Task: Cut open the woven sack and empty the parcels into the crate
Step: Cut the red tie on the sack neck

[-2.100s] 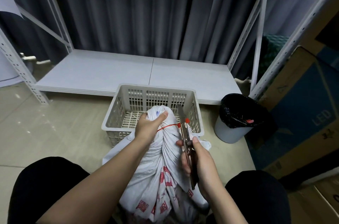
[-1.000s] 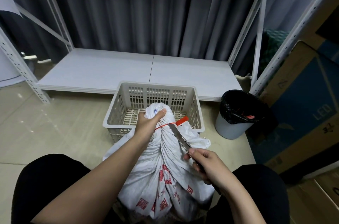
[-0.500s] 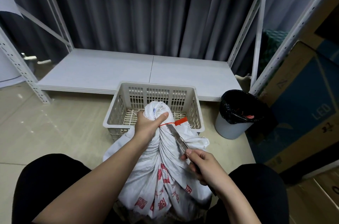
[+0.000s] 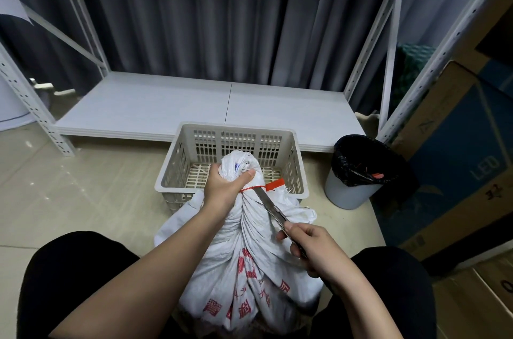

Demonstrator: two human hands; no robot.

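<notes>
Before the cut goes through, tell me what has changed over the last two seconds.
The right hand has tilted the knife from upright down to a slant, its tip now at the red tie just below the left hand. Unchanged: the left hand's grip on the sack neck, the tie uncut, and the crate empty.

dim, even indoor light | glare patches on floor (image 4: 55, 172) | wide-angle bending at edges | focus sharp
</notes>
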